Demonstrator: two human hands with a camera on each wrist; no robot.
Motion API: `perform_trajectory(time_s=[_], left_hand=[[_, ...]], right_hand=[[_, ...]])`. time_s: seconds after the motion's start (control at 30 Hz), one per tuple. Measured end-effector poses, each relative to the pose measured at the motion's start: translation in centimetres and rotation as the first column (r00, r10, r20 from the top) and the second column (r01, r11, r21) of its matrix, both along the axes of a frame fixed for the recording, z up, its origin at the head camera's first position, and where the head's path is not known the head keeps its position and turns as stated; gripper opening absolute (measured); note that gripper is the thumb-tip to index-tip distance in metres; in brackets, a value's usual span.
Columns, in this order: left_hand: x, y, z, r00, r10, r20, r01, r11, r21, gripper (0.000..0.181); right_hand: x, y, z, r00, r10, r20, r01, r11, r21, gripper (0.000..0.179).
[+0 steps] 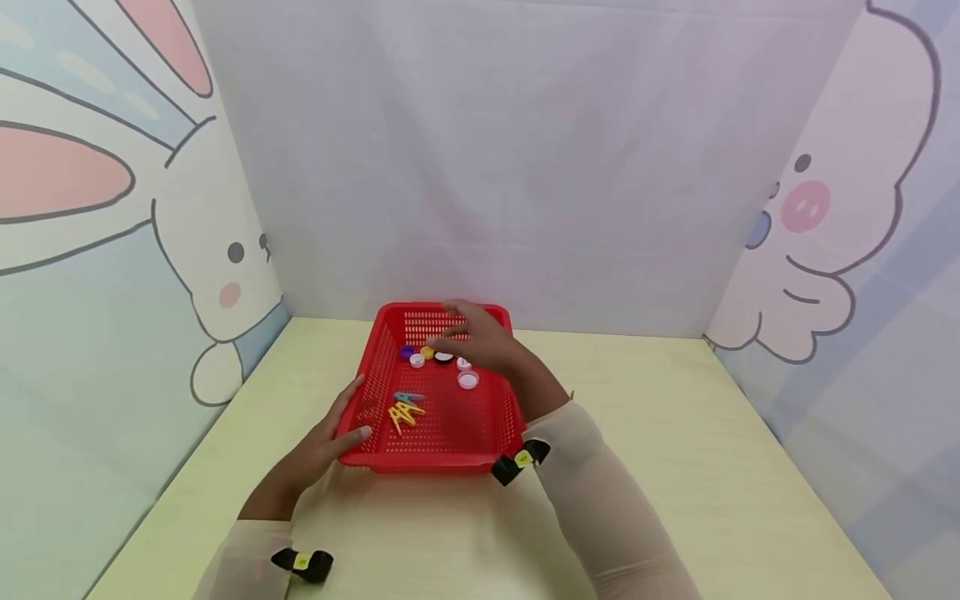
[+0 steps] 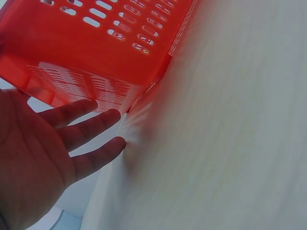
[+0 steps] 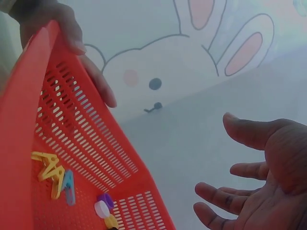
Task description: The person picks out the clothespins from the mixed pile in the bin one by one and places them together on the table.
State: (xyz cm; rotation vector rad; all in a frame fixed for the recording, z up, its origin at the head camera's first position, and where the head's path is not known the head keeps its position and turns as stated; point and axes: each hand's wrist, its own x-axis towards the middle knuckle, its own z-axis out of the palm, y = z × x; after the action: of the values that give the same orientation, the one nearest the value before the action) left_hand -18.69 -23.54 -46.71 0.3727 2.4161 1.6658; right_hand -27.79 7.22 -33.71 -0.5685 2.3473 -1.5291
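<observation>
Basket point(image 1: 471, 461), red and slotted, is set on the pale desk point(image 1: 712, 450), its far end placed close to the grey-white backdrop point(image 1: 487, 167). The left hand point(image 1: 324, 443) is held at the near left corner, with the thumb laid at the rim and the fingers stretched along the outside of the left wall. In the left wrist view three fingers are seen straight and parted; whether the wall is touched by their tips cannot be told. The right hand point(image 1: 482, 340) is held over the far part of the interior, its fingers spread wide and slightly bent, with thumb and fingertips kept apart.

Inside, two yellow clothespins point(image 1: 407, 410) are grouped toward the near left, and a blue clothespin point(image 1: 406, 397) is laid just beyond them. Toward the far end, small round pieces are scattered: a purple cap point(image 1: 407, 352), a white cap point(image 1: 417, 361) just beside it, a yellow cap point(image 1: 427, 352), a black-edged disc point(image 1: 443, 357) and, near the right hand, a pale cap point(image 1: 464, 364). A clear-rimmed disc point(image 1: 468, 381) is placed nearer than these.

Both forearms are covered by light sleeves point(image 1: 607, 500), crossed by black straps point(image 1: 321, 567). The left panel is printed with a rabbit point(image 1: 217, 283), the right one with a pink-nosed figure point(image 1: 840, 242).
</observation>
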Motion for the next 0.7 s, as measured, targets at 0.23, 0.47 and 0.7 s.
perform_trajectory(time_s=[0.23, 0.47, 0.7], left_hand=[[0.1, 0.1, 0.3, 1.0, 0.002, 0.015, -0.002, 1.0, -0.012, 0.105], [-0.1, 0.2, 0.2, 0.999, 0.014, 0.033, -0.013, 1.0, -0.027, 0.107], [-0.2, 0.1, 0.0, 1.0, 0.01, 0.028, -0.009, 1.0, -0.026, 0.106]], right_hand=[[-0.9, -2.7, 0.2, 1.0, -0.018, 0.006, 0.017, 0.998, 0.066, 0.078], [-2.1, -4.3, -0.6, 0.99, -0.05, 0.129, 0.048, 0.999, 0.018, 0.069], [-3.1, -4.7, -2.6, 0.97, 0.018, 0.242, -0.003, 0.998, -0.061, 0.048]])
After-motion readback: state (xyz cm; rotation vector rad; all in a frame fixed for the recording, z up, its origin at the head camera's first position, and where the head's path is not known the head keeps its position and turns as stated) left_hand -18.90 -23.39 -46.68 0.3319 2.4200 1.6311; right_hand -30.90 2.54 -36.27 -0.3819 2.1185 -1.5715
